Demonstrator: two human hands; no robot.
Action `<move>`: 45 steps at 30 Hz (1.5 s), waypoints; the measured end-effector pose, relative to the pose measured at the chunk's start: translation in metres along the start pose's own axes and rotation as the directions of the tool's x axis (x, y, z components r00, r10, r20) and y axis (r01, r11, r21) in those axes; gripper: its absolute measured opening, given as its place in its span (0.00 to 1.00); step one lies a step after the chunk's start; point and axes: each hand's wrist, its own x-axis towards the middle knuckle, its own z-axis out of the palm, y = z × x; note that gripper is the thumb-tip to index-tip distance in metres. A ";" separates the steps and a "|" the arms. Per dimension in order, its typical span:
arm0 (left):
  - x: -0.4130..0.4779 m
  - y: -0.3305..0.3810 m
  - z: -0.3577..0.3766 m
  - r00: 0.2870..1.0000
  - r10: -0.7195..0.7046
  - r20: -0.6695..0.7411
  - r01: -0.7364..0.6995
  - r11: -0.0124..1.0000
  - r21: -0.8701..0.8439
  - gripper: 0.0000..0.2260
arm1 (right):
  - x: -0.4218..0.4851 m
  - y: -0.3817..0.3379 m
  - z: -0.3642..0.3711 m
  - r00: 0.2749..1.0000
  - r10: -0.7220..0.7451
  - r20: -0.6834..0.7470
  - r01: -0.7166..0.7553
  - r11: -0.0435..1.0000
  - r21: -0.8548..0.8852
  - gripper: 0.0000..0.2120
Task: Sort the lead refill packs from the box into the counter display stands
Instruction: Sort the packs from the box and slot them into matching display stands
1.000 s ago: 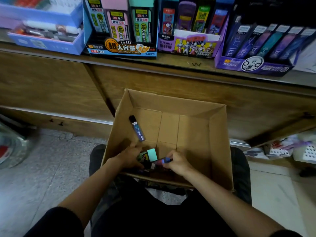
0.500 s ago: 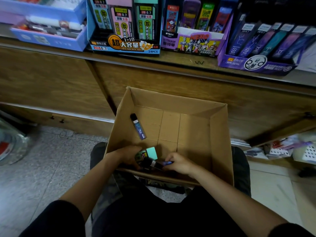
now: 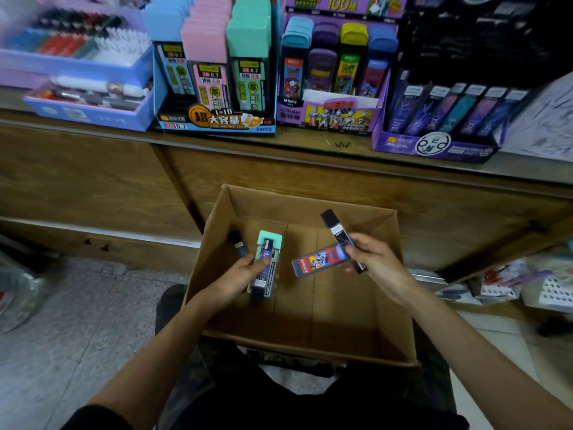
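Observation:
A cardboard box (image 3: pixel 400 305) rests on my lap below the counter. My left hand (image 3: pixel 238 274) grips a mint-capped lead refill pack (image 3: pixel 266 262) above the box, with a slim dark pack stacked on its face. Just left of it a small dark refill pack (image 3: pixel 240 248) shows by my fingers. My right hand (image 3: pixel 375 262) holds two packs fanned apart: a slim black one (image 3: pixel 336 231) pointing up and a blue Ultraman-printed one (image 3: pixel 316 260) pointing left. On the counter stand three displays: a blue 2B 0.7 stand (image 3: pixel 214 121), a purple Ultraman stand (image 3: pixel 328 114) and a purple constellation stand (image 3: pixel 434 145).
A blue tray of pens (image 3: pixel 86 111) sits at the counter's left end. Wooden cabinet doors (image 3: pixel 77 181) face me under the counter. Tiled floor (image 3: pixel 77 321) lies to the left. Loose stationery (image 3: pixel 527 287) is piled low at the right.
Both hands have come up from the box's near bottom corner, each carrying packs. The camera has tilted up, so the display stands show more fully.

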 end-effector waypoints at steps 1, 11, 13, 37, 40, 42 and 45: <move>0.000 0.006 0.008 1.000 -0.007 0.010 0.008 0.997 -0.081 0.08 | -0.002 -0.008 -0.003 1.000 -0.027 0.012 0.027 1.000 -0.015 0.11; -0.030 0.065 0.061 0.964 0.135 0.230 -0.093 0.978 -0.185 0.13 | -0.005 -0.048 0.005 0.983 -0.180 0.045 0.184 0.977 -0.107 0.13; -0.038 0.074 0.067 0.955 0.178 0.238 -0.155 0.981 -0.114 0.17 | -0.004 -0.050 0.005 0.980 -0.197 0.027 0.198 0.978 -0.066 0.13; -0.052 0.145 0.102 0.864 0.491 0.112 -0.495 0.869 0.008 0.22 | -0.022 -0.175 -0.125 0.683 -0.587 -0.434 0.497 0.810 -0.313 0.08; -0.052 0.149 0.108 0.859 0.503 0.100 -0.505 0.863 -0.003 0.23 | -0.009 -0.177 -0.124 0.707 -0.599 -0.376 0.476 0.796 -0.373 0.08; -0.051 0.150 0.111 0.858 0.505 0.090 -0.508 0.861 0.010 0.22 | -0.001 -0.174 -0.124 0.733 -0.591 -0.337 0.454 0.793 -0.405 0.05; -0.051 0.151 0.112 0.860 0.506 0.063 -0.507 0.862 -0.002 0.23 | 0.005 -0.172 -0.129 0.768 -0.575 -0.281 0.422 0.785 -0.454 0.06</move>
